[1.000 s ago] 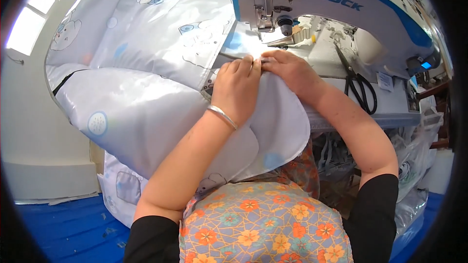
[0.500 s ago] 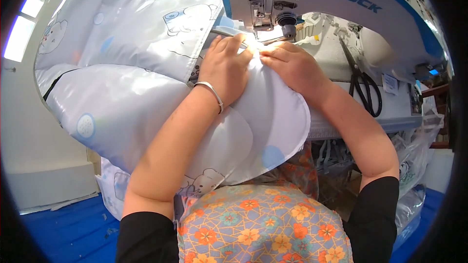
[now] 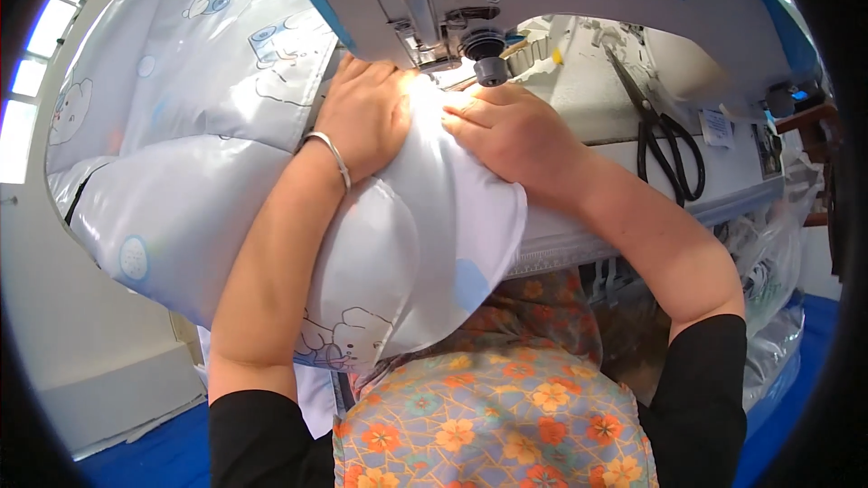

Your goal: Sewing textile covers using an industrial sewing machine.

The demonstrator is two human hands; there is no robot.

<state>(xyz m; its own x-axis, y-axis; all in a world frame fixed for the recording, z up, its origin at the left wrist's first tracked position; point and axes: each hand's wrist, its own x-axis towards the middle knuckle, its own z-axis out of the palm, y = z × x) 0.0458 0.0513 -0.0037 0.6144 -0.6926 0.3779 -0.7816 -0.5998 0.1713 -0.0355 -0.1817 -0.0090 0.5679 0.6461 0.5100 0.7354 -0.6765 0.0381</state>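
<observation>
Pale, shiny fabric (image 3: 194, 208) printed with bears and blue dots spreads over the left of the table and hangs toward my lap. At the needle area of a sewing machine (image 3: 561, 0), my left hand (image 3: 366, 117) presses on the fabric, fingers stretched forward and tips partly behind the machine head. My right hand (image 3: 511, 136) pinches the fabric's edge just to the right of the bright lamp spot. Glare and the machine head hide the needle and the exact seam. A silver bangle (image 3: 331, 158) circles my left wrist.
Black-handled scissors (image 3: 667, 149) lie on the table right of my right hand. A small white label (image 3: 716, 128) is beside them. Clear plastic bags (image 3: 768, 244) hang at the right edge. A ruler strip (image 3: 551, 258) runs along the table's front edge.
The machine, fabric and both hands appear farther left in the picture, the view having shifted. My left hand lies flatter, its fingertips farther under the machine head. My right hand still pinches the fabric.
</observation>
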